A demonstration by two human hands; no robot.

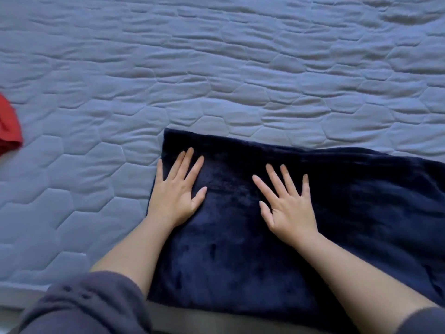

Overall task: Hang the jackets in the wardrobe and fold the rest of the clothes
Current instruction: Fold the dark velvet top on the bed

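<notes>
Pressing flat on dark cloth, the fingers (pixel 188 162) of the left hand (pixel 177 191) lie straight and spread. They grip nothing, and the little finger sits at the cloth's left edge. The right hand (pixel 286 208) rests the same way near the middle of the frame, its fingers splayed, straight and pointing up the frame, with the palm down and nothing pinched.

Both hands lie on the navy fleece garment (pixel 361 213), which fills the lower centre and lower right of the frame. Its short left edge runs down from the frame's centre. Its long axis runs left to right, dipping slightly toward the right, and the cloth passes out of view at the right border. From the fingers, most of the fabric therefore lies to the right.

The left hand holds the near end, and the right hand is nearer the unfolded length. The step in hand appears to be smoothing before a fold. The next fold probably depends on the right hand carrying the far right portion back toward the left hand, though the garment's full extent is hidden.

The garment lies on a grey-blue quilted bed cover (pixel 216 68). A red garment (pixel 9 126) lies at the left border, well apart. Grey sleeves (pixel 84 302), pushed up the forearms, occupy the bottom corners.
</notes>
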